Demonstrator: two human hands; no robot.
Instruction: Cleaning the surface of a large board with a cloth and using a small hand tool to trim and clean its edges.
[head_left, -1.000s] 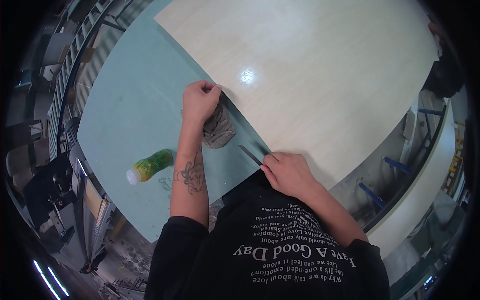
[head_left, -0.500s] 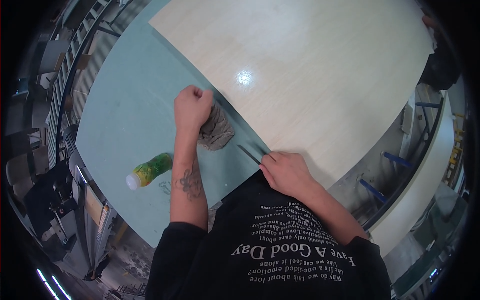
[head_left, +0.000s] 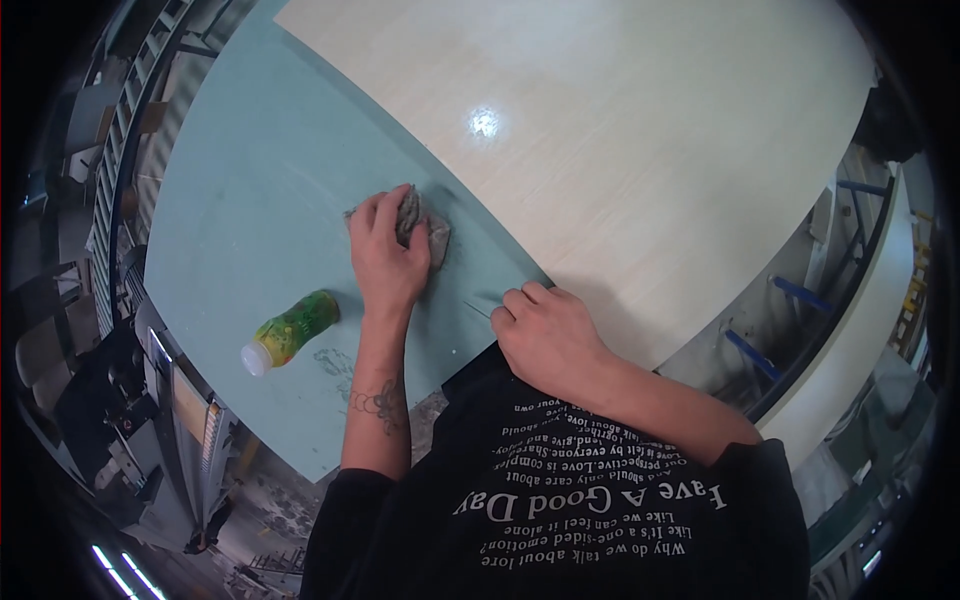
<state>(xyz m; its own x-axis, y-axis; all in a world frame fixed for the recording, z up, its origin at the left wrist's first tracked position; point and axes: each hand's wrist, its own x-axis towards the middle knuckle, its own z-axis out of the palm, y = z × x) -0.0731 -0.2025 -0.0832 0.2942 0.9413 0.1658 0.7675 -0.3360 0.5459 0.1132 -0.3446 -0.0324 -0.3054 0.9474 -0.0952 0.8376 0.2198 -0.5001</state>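
Observation:
My left hand (head_left: 385, 255) presses a crumpled grey rag (head_left: 428, 228) onto a pale green board (head_left: 250, 200), close to the edge where a light wooden panel (head_left: 640, 140) lies on top of it. The fingers curl over the rag. My right hand (head_left: 545, 335) rests at the near edge of the wooden panel, fingers bent, next to a thin dark strip (head_left: 478, 308); what it grips is hidden.
A green-and-yellow plastic bottle with a white cap (head_left: 290, 330) lies on its side on the green board, left of my left forearm. Machine frames and shelving (head_left: 110, 180) run along the left. Blue-legged stands (head_left: 780, 330) are at the right, below the panel.
My left hand has slid the rag leftward along the board's seam. The right hand has stayed put at the panel's near edge.

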